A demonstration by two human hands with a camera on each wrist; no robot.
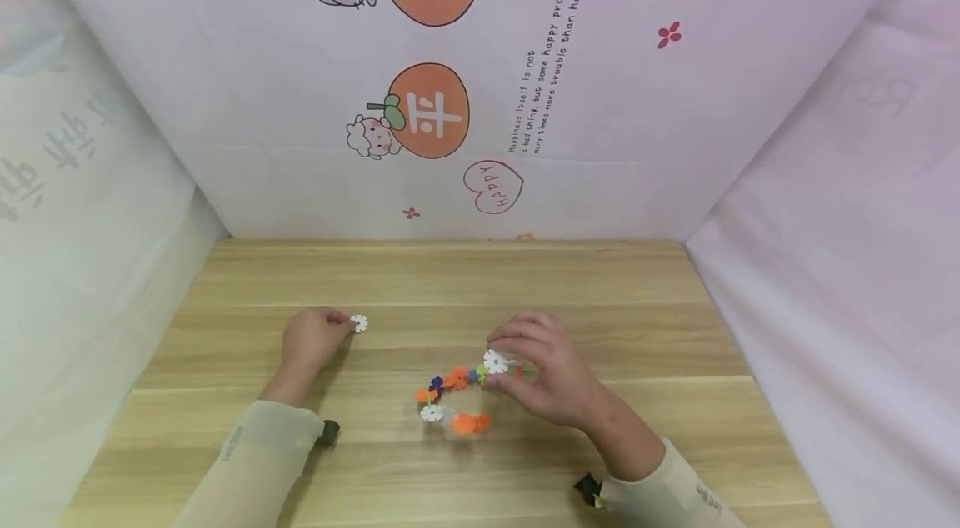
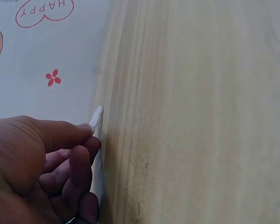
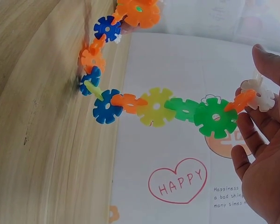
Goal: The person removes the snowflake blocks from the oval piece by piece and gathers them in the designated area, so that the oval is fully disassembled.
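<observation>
With thumb and fingertips, my left hand [image 1: 311, 342] pinches a single white snowflake disc [image 1: 360, 323] at the left side of the table. The left wrist view shows that disc [image 2: 97, 118] edge-on, just beyond the thumb tip. My right hand [image 1: 553, 374] holds a chain of interlocking snowflake discs by a white disc [image 3: 258, 95] at one end. From there the chain runs through orange, a green disc [image 3: 216, 117], a yellow disc [image 3: 156, 107] and blue pieces. It curves round in a loop shape, with orange discs [image 1: 469, 424] at its near part.
The wood-grain table [image 1: 337, 278] meets a printed white cloth backdrop [image 1: 600, 112] at its far edge. White cloth also hangs along the left side [image 1: 97, 195] and right side [image 1: 832, 178].
</observation>
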